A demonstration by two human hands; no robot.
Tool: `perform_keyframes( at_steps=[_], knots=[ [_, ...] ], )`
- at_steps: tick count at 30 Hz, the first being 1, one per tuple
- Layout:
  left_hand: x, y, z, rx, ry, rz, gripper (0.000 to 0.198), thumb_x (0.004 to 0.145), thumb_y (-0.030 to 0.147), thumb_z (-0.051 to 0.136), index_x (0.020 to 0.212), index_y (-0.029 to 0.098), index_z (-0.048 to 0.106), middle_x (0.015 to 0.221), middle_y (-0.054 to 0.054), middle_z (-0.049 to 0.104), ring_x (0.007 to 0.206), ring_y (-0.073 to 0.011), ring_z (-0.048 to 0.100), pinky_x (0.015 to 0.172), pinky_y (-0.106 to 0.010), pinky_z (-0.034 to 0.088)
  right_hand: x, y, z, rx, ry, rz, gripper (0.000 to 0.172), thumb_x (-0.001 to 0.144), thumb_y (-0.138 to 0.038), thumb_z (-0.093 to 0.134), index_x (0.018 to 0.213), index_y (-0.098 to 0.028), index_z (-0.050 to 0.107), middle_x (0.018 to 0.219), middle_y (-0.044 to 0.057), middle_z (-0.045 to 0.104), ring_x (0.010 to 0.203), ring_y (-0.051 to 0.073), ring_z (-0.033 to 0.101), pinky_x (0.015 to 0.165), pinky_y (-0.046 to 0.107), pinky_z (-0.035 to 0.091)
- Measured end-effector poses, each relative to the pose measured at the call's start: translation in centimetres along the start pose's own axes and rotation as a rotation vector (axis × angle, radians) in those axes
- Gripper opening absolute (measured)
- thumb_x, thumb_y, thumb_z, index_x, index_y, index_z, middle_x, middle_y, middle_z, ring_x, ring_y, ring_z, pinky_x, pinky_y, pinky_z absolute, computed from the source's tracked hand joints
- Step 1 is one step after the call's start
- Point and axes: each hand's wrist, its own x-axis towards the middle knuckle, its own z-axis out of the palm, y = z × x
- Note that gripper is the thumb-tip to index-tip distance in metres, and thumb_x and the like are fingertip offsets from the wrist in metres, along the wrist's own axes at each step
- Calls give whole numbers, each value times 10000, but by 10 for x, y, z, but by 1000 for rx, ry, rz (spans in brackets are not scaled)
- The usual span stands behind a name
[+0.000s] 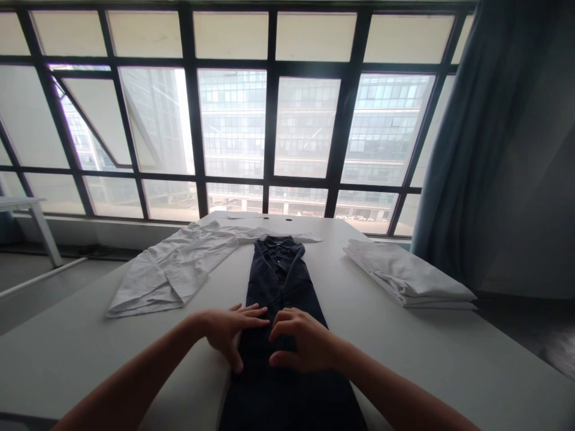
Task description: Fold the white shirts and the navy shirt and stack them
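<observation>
A dark navy shirt (278, 281) lies lengthwise down the middle of the white table (449, 359), collar at the far end, sides folded inward into a narrow strip. My left hand (231, 329) rests flat on the shirt's left part, fingers spread and pointing right. My right hand (300, 344) presses on the shirt beside it, fingers curled down onto the cloth. The two hands nearly touch at the fingertips. Neither hand lifts or grips the fabric.
A loose white shirt (175, 269) lies crumpled on the table's left. A stack of folded white garments (404, 275) sits at the right. Behind the table stands a large window (269, 120), with a blue curtain (494, 149) at the right and a small white table (27, 209) at far left.
</observation>
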Motion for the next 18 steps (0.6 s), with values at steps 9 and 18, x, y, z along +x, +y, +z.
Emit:
perform_keyframes(
  at_steps=[9, 18],
  knots=[
    [3, -25, -5, -110, 113, -6, 701, 907, 540, 599, 1521, 332, 332, 1627, -64, 139, 1497, -305, 67, 1181, -555, 41, 6, -46, 43, -224, -228, -331, 517, 790, -600, 688, 1127, -210, 646, 949, 23, 671, 774, 164, 638, 672, 263, 465],
    [10, -34, -2, -118, 86, 6, 933, 780, 596, 723, 1545, 335, 256, 1632, -69, 80, 1495, -328, 10, 1172, -566, 0, 8, -59, 52, -421, -121, -428, 232, 942, -333, 523, 759, -194, 553, 759, -28, 619, 594, 100, 539, 478, 254, 354]
  ],
)
